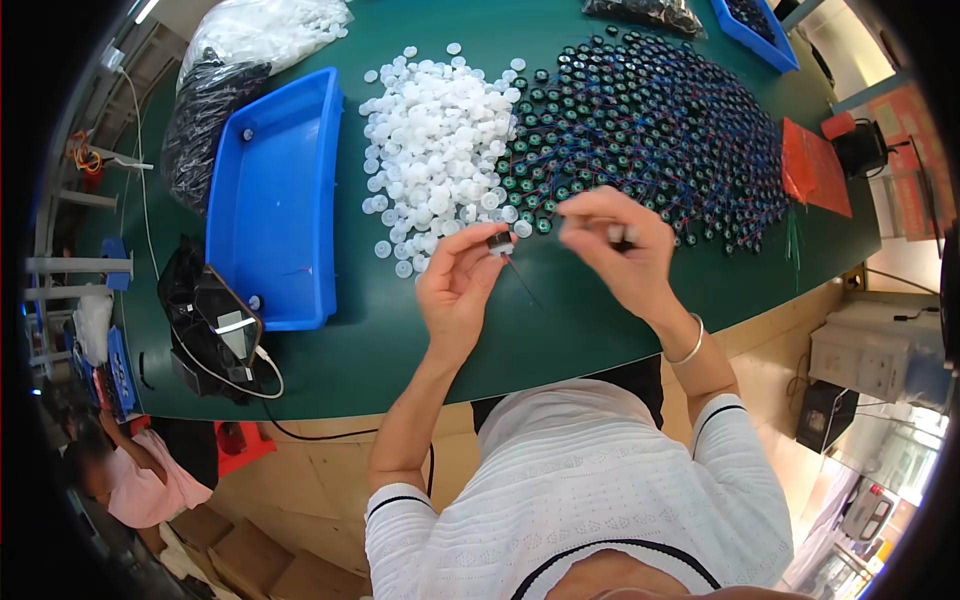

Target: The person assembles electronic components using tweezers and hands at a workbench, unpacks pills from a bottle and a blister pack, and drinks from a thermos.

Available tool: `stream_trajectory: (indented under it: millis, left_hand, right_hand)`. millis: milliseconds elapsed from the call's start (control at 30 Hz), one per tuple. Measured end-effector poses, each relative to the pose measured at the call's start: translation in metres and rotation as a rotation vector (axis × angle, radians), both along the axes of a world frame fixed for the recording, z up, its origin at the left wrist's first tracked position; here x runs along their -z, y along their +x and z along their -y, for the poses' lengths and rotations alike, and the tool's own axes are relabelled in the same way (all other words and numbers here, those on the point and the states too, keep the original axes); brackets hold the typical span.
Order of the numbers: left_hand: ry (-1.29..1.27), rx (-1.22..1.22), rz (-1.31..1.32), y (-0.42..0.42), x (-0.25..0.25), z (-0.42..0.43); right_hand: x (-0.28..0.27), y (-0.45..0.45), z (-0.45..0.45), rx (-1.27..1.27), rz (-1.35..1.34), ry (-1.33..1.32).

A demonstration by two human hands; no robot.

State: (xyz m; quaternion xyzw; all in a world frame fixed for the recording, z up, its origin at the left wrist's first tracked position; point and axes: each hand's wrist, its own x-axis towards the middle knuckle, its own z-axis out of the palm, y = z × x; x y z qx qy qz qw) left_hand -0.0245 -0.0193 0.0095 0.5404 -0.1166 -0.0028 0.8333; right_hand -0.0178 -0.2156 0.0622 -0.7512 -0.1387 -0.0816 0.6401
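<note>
My left hand (458, 290) pinches a small round wired part (499, 241) between thumb and fingertips. It has a dark body with a pale underside, and thin wires hang from it. To the right, my right hand (625, 245) is closed and slightly blurred, its fingers curled around something small, white and dark that I cannot make out. Just beyond my hands lies a heap of translucent white plastic discs (435, 140). Beside it spreads a large pile of round black-and-green parts (650, 130) with red and blue wires.
A blue tray (270, 220) with a few small parts stands left. A phone (228, 310) and cable lie before it. Plastic bags (215, 110) sit behind. An orange-red sheet (815, 170) and another blue bin (760, 35) are on the right. Another person (150, 480) is at lower left.
</note>
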Motion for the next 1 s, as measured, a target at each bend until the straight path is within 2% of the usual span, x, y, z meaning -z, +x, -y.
stream_trajectory:
  millis: [33, 100, 167, 233, 367, 433, 567, 633, 733, 867, 933, 967, 1000]
  left_hand:
    - [-0.039, 0.034, 0.001, -0.002, 0.001, 0.001]
    - [-0.047, 0.053, 0.049, 0.000, 0.001, 0.002]
    - [-0.060, 0.065, 0.090, 0.000, 0.002, 0.002]
    - [-0.004, 0.057, 0.129, 0.001, 0.005, -0.001]
    - [0.018, 0.044, 0.155, 0.001, 0.004, -0.002]
    - [0.142, 0.013, 0.178, 0.001, 0.005, -0.005]
    - [0.172, -0.009, 0.211, 0.003, 0.004, -0.006]
    - [0.133, -0.023, 0.140, 0.002, 0.004, -0.004]
    - [0.055, 0.077, 0.036, 0.002, 0.001, -0.007]
    - [0.056, 0.093, -0.096, 0.004, 0.002, -0.009]
    - [-0.046, 0.126, -0.264, 0.004, 0.002, -0.011]
    - [-0.046, 0.125, -0.262, 0.004, 0.002, -0.011]
    - [-0.094, 0.112, -0.298, 0.004, 0.003, -0.009]
  right_hand:
    - [0.011, 0.013, -0.006, -0.090, 0.239, -0.138]
    - [0.017, 0.009, -0.019, -0.145, 0.123, -0.185]
    - [0.026, 0.009, -0.020, -0.139, 0.120, -0.231]
    - [0.032, 0.012, -0.020, -0.118, 0.249, -0.278]
    - [0.030, 0.009, -0.019, -0.124, 0.246, -0.301]
    - [0.031, 0.009, -0.018, -0.134, 0.310, -0.336]
    - [0.033, 0.011, -0.023, -0.121, 0.264, -0.277]
    - [0.029, 0.012, -0.019, -0.180, 0.132, -0.239]
    - [0.030, 0.015, -0.013, -0.209, 0.140, -0.221]
    - [0.033, 0.012, -0.012, -0.238, 0.135, -0.196]
    - [0.032, 0.011, -0.013, -0.199, -0.043, -0.036]
    - [0.026, 0.008, -0.013, -0.173, -0.161, 0.046]
    - [0.028, 0.007, -0.014, -0.176, -0.160, 0.045]
